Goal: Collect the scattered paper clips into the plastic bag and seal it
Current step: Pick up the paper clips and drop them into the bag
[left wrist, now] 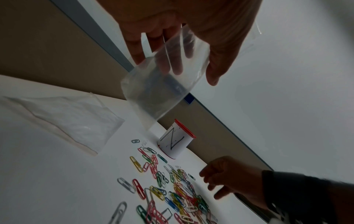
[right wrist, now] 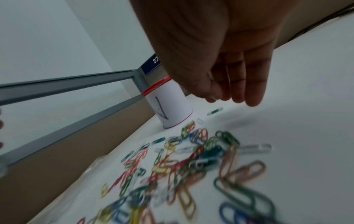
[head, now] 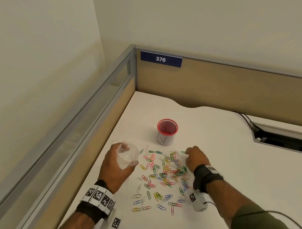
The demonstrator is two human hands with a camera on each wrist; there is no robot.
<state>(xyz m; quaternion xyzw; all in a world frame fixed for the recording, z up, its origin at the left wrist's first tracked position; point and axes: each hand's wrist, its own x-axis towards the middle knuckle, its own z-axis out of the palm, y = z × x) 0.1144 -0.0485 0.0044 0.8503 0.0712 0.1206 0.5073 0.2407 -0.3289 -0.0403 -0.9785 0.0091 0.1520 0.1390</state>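
Observation:
Many coloured paper clips (head: 165, 172) lie scattered in a loose pile on the white desk (head: 249, 168); they also fill the foreground of the wrist views (left wrist: 172, 194) (right wrist: 191, 159). My left hand (head: 112, 165) grips a small clear plastic bag (head: 127, 155) (left wrist: 162, 84) above the desk, left of the pile. My right hand (head: 195, 156) (right wrist: 229, 68) hovers at the pile's far right edge, fingertips just short of a green clip (head: 183, 152) (right wrist: 215, 111). Its thumb lies against the fingertips; whether a clip is pinched there is unclear.
A red-rimmed cup (head: 167, 133) (left wrist: 175, 142) with a white paper wrap stands just behind the pile. A second clear bag (left wrist: 63, 119) lies flat on the desk at the left. Partition walls (head: 219, 86) close the corner. A cable slot (head: 294, 143) opens at the right.

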